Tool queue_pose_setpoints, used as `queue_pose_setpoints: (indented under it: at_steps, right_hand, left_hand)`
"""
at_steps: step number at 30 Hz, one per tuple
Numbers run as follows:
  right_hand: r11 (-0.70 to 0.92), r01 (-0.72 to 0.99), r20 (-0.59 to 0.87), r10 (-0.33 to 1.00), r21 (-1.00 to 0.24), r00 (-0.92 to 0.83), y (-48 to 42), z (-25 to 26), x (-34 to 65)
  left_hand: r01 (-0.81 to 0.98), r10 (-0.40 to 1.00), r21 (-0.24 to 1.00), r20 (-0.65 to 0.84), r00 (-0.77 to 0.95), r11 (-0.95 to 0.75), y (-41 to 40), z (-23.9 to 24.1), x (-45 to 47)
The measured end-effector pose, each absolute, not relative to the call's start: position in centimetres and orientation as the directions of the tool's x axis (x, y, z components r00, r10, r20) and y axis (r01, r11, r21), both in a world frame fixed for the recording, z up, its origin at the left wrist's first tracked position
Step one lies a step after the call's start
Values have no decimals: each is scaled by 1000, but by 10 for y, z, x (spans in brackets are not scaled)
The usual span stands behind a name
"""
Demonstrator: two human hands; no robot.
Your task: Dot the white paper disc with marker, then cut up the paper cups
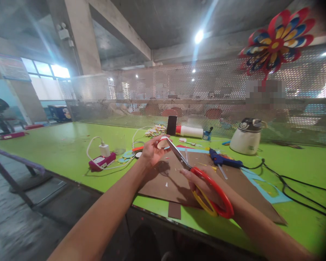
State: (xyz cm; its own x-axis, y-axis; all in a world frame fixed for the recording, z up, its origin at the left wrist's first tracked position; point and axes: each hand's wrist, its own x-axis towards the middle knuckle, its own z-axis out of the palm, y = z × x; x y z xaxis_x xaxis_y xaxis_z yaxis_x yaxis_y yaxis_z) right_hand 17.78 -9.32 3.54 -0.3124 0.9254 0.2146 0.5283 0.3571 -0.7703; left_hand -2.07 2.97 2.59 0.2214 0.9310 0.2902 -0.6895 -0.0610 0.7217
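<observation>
My left hand (152, 151) is raised above the green table (59, 145) and pinches a small round paper piece (162, 143) with a red edge. My right hand (203, 183) grips a pair of scissors (199, 179) with red and yellow handles. The blades point up and to the left, and their tip touches the paper piece. Both hands hover over a brown cardboard sheet (174, 181) strewn with small paper scraps.
A blue glue gun (223, 160) lies right of the scissors, its black cable (296, 185) trailing right. A white kettle (246, 137), white roll (191, 131), black block (171, 125), paper cutouts (154, 131) and charger on a pink box (103, 159) stand around. A mesh screen (206, 94) backs the table.
</observation>
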Motion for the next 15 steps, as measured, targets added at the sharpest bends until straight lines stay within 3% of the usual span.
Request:
queue_pose_setpoints:
  at_steps: [15]
  right_hand:
    - [351,490,211,924,-798,-318,-94,37,178]
  left_hand:
    - [-687,934,722,297,200,-83,30,27,-20]
